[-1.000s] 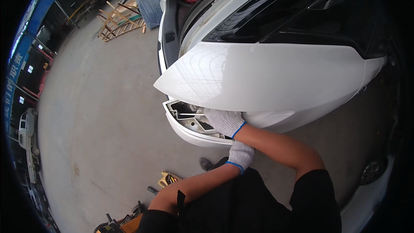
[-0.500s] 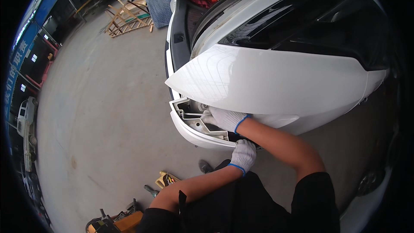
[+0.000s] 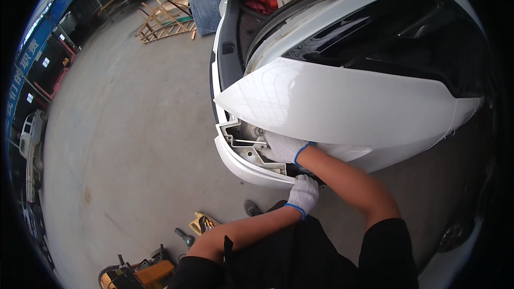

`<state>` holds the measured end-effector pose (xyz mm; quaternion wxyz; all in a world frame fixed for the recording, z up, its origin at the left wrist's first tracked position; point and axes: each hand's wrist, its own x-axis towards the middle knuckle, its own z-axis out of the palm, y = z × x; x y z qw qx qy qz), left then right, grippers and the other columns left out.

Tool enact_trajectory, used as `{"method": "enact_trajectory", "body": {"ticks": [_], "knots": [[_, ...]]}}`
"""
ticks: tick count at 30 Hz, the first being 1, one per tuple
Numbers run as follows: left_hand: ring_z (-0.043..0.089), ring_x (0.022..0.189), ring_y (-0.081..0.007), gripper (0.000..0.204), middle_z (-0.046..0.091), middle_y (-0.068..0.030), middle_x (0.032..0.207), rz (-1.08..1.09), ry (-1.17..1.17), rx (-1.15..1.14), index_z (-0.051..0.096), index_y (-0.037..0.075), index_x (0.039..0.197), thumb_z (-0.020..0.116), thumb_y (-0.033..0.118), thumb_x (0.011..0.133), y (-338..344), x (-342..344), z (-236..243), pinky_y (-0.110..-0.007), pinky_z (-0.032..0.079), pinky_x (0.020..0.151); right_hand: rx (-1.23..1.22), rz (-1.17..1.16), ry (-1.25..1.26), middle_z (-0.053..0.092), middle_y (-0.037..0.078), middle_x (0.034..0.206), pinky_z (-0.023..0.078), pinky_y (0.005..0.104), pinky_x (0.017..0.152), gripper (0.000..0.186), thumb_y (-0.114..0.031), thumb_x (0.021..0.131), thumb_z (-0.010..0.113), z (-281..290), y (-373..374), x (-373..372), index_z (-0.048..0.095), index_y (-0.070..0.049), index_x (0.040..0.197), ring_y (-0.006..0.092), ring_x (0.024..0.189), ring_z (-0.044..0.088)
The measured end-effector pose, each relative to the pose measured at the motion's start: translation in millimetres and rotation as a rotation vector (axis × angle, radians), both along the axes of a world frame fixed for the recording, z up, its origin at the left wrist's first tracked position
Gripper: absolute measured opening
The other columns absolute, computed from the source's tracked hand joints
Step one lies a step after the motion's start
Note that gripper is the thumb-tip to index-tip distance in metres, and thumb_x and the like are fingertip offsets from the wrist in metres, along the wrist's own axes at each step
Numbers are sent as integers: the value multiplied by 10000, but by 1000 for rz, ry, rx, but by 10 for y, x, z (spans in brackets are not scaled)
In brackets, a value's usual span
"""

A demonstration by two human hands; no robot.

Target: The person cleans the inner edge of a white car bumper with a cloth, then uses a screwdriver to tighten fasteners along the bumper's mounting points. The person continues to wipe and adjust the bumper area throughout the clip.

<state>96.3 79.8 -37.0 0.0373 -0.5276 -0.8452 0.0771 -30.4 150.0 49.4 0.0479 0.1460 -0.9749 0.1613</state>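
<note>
The white rear bumper (image 3: 247, 176) of a car stands away from the body at its corner, baring a pale bracket (image 3: 249, 155) in the gap. My gloved left hand (image 3: 303, 191) is closed around the bumper's upper edge, nearest to me. Under the white quarter panel (image 3: 326, 101) my gloved right hand (image 3: 286, 147) reaches into the gap, its fingers mostly hidden. A thin metal rod (image 3: 249, 141) lies across the gap, its end close to these fingers; whether they touch it, or hold anything, I cannot tell.
The open boot (image 3: 257, 16) holds red things and a bag. Wooden frames (image 3: 166, 20) and a wrapped panel (image 3: 205, 9) stand beyond. By my feet are a yellow container (image 3: 201, 223) with tools, a power tool (image 3: 184, 236) and an orange machine (image 3: 152, 273).
My right hand has shifted slightly right and down in the gap, so more of the rod and bracket shows. My left hand keeps its hold on the bumper. The whole view has shifted slightly.
</note>
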Motion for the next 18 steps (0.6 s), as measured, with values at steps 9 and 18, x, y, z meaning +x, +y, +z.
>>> {"method": "enact_trajectory", "body": {"ticks": [9, 18], "knots": [[620, 881, -263, 298, 684, -124, 928, -1, -49, 68, 704, 15, 1047, 549, 225, 903, 0, 13, -181, -415, 406, 765, -253, -192, 229, 704, 205, 1060, 509, 528, 910, 310, -314, 913, 626, 58, -85, 115, 730, -41, 1018, 392, 963, 674], [613, 889, -279, 294, 675, -136, 923, 2, -22, 58, 702, -1, 1044, 549, 205, 900, 18, 38, -198, -431, 402, 770, 148, -44, 86, 713, 187, 1105, 496, 499, 947, 366, -333, 927, 619, -38, -22, 42, 708, -63, 1159, 359, 1006, 677]]}}
